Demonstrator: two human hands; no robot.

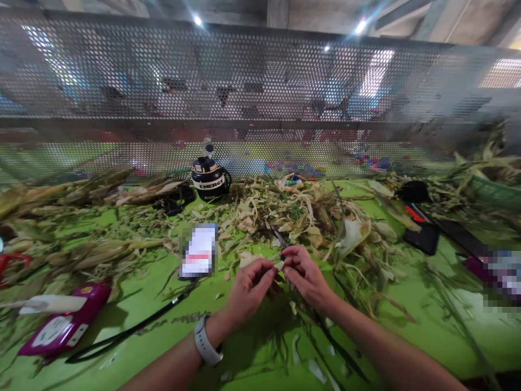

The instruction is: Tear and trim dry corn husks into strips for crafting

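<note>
My left hand [251,287], with a pale watch strap [207,342] on the wrist, is closed in a pinch on a small pale piece of corn husk [280,265]. Right beside it, my right hand [307,276] is closed around a pair of scissors [279,237], whose metal blades point away from me; the handles are mostly hidden by the fingers. The fingertips of both hands nearly meet at the piece. Beyond them lies a heap of dried corn husks [301,214], with small scraps scattered on the green tabletop [163,331] below.
Left of my hands lie a lit phone [199,251] with a black strap [134,328] and a purple glue gun-like device [69,320]. A black "ENERGY" jar [209,179] stands behind. At right are a dark phone [422,236] and a green basket [499,191]. A perforated metal screen [252,76] closes the back.
</note>
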